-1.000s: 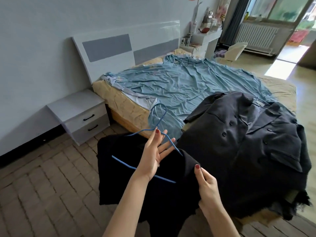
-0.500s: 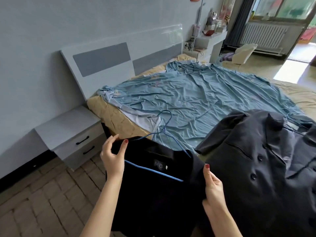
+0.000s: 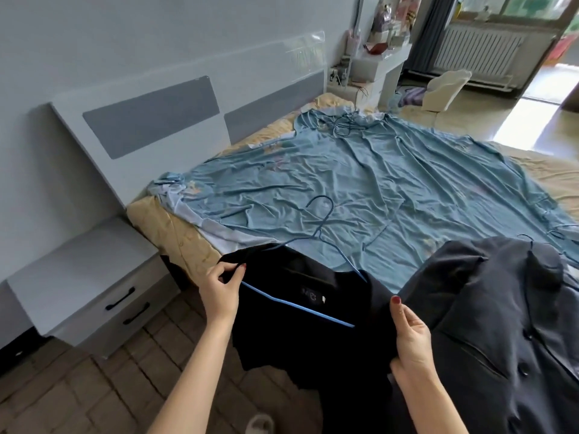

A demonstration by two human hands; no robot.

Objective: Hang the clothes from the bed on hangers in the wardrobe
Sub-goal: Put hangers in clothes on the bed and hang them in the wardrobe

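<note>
The black garment (image 3: 300, 327) lies at the bed's (image 3: 175, 227) near edge with a blue hanger (image 3: 313, 264) inside, its hook pointing away. The left hand (image 3: 219, 289) pinches one shoulder; the right hand (image 3: 410, 336) apparently grips the other.

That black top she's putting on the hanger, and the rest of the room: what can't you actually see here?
Head view only:
- Black top: its lower part runs off the bottom edge.
- Blue hanger: both ends are tucked inside the top.
- Neck label: too small to read.
- Right hand: its fingers are hidden behind the fabric.
- Dark coat: cut off by the right edge.
- Wardrobe: not in view.
</note>
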